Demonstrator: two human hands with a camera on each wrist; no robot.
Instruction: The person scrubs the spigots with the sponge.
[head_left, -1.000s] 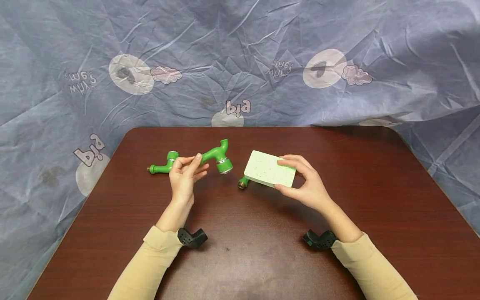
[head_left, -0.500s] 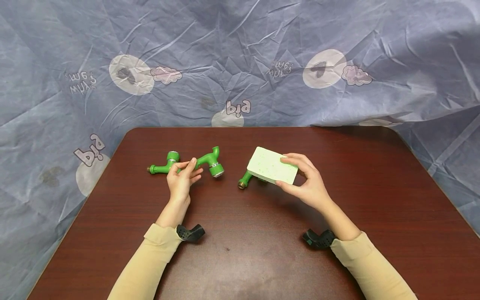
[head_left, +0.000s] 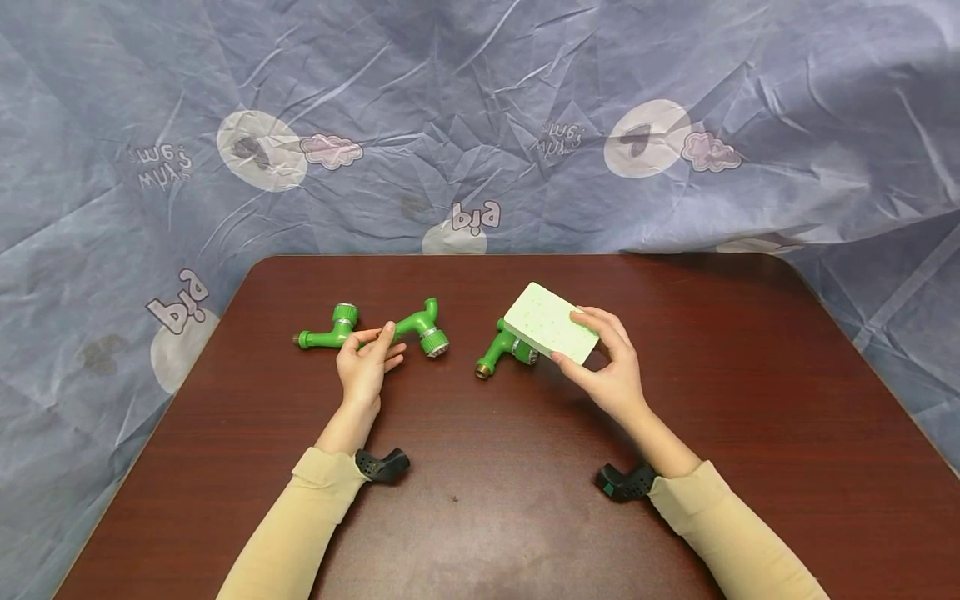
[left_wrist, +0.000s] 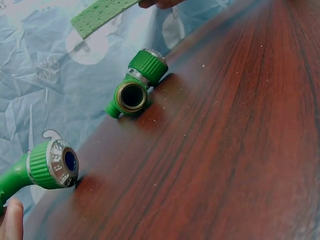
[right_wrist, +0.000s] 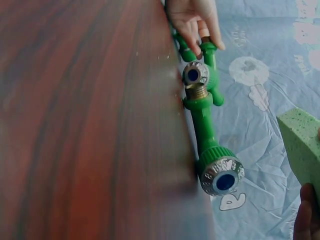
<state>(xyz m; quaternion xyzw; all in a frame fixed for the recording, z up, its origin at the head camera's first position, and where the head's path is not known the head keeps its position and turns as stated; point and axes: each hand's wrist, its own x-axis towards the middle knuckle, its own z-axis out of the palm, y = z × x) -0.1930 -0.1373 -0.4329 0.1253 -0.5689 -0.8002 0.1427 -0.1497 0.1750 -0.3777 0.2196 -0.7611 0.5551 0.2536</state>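
Dark-red tabletop [head_left: 465,517], crumpled blue-grey sheet [head_left: 420,75] behind. Left hand [head_left: 362,369], left of centre, pinches one green tap [head_left: 420,322]; second tap [head_left: 326,339] lies farther left. Right hand [head_left: 617,372], right of centre, grips pale-green sponge [head_left: 546,321], tilted, partly hiding third tap [head_left: 497,347] near frame centre.

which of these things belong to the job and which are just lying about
Seemingly in the job:
held green tap, in the left hand
pale green sponge, in the right hand

Apparently just lying about, not held:
far-left green tap
rightmost green tap
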